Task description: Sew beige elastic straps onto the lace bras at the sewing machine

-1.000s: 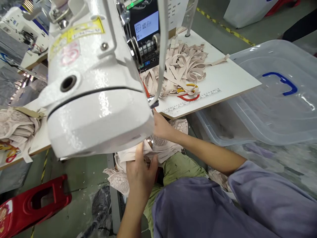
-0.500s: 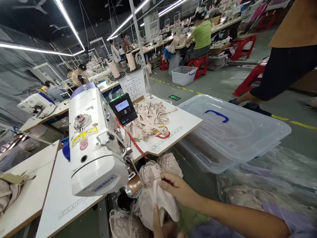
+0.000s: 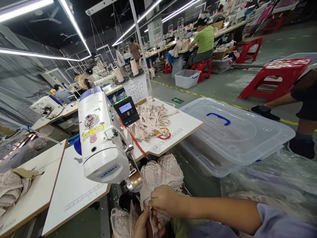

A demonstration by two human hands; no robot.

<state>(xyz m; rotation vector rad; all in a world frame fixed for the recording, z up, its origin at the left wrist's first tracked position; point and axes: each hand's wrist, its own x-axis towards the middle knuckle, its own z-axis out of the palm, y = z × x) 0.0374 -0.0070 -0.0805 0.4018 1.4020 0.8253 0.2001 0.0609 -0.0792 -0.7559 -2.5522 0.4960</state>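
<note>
A beige lace garment (image 3: 160,173) hangs off the front of the table below the head of the white sewing machine (image 3: 102,140). My right hand (image 3: 164,200) pinches the garment's lower edge, its fingers closed on the fabric. My left hand (image 3: 146,226) sits at the bottom of the picture just under the right one and grips a narrow beige strip of the same garment. Both hands are a little in front of and below the machine's needle end. More lace fabric (image 3: 122,223) hangs to the left of my left hand.
A pile of beige straps (image 3: 150,120) and red-yellow scissors (image 3: 164,134) lie on the white table (image 3: 183,124). A clear plastic bin with a blue-handled lid (image 3: 230,132) stands to the right. More fabric (image 3: 12,186) lies on the left table. A person's legs (image 3: 300,115) and red stools (image 3: 277,76) are at the right.
The view lifted from close under the machine head to the whole room. My hands drew the garment down away from the needle. The walking person moved right.
</note>
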